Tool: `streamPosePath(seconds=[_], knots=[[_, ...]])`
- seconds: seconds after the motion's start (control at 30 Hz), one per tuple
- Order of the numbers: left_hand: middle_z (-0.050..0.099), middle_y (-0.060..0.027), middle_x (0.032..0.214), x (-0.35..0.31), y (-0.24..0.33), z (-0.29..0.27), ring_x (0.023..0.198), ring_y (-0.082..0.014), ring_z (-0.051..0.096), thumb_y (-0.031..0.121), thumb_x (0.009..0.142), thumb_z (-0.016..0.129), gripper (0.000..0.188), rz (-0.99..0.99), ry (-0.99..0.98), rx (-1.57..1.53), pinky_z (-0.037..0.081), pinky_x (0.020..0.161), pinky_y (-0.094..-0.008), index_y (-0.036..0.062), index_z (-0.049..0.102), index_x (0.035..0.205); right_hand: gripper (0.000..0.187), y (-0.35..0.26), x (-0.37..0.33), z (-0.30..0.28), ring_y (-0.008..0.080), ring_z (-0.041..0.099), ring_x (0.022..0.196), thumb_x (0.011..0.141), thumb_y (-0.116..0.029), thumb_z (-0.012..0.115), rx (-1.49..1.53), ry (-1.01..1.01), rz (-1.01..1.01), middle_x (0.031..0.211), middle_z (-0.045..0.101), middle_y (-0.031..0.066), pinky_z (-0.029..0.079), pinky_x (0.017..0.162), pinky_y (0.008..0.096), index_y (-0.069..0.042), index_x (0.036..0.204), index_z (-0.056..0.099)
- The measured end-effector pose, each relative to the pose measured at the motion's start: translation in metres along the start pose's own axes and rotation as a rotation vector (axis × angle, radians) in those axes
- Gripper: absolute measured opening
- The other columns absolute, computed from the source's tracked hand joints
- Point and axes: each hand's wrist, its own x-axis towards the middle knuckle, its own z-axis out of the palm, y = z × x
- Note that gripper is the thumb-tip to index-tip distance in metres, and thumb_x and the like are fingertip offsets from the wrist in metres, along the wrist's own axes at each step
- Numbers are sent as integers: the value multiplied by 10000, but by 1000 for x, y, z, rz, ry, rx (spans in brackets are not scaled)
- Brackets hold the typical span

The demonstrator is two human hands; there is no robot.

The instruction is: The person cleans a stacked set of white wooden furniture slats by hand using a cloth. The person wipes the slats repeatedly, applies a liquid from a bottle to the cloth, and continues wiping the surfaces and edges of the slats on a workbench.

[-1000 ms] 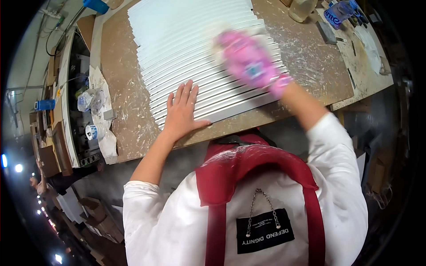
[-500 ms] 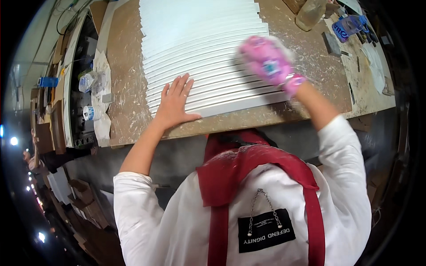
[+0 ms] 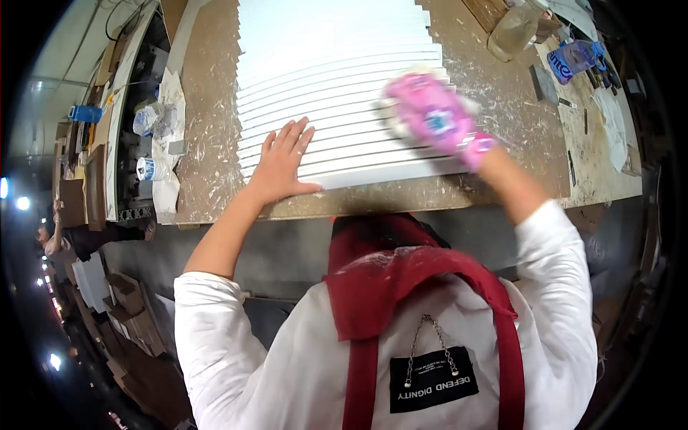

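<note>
A row of long white strips (image 3: 344, 93) lies side by side on the brown board of the bench. My bare left hand (image 3: 285, 159) rests flat on the nearer strips toward their left end, fingers spread and thumb out. Over the right part of the strips is my right hand (image 3: 433, 118), in a pink patterned glove and blurred by motion. It is closed on a whitish cloth (image 3: 394, 125), whose pale edges show around the glove and meet the strips; most of it is hidden under the hand.
At the bench's right lie a grey block (image 3: 543, 84), a cloudy jar (image 3: 514, 30), and a blue-labelled bottle (image 3: 573, 60). To the left stand a white cup (image 3: 149, 169) and a plastic-wrapped container (image 3: 148, 118). Another person (image 3: 86, 240) is at the far left.
My right hand has shifted slightly nearer to me along the strips with the cloth. The left hand stays flat in the same spot, while the whole view has tilted a little.
</note>
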Motion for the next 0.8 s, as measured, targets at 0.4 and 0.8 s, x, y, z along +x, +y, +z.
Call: streamPosePath(seconds=[0.4,0.8], knots=[[248,-117,1525,4,4,5,1404,-334,233,549,604,769,1067,8,39,-37,203,1115,-533,97,306,1453,317,126,-147,-55,267,629,974,860,-245,584,-360,-292,266,1085,641,123,509,868,351,-120,1150,612],[214,-160,1534,-4,-5,-6,1411,-360,213,611,643,734,1067,2,-35,-30,201,1108,-563,52,307,1445,268,-23,-76,15,299,587,986,884,-182,559,193,-144,198,1085,613,116,455,899,393,-59,1120,588]])
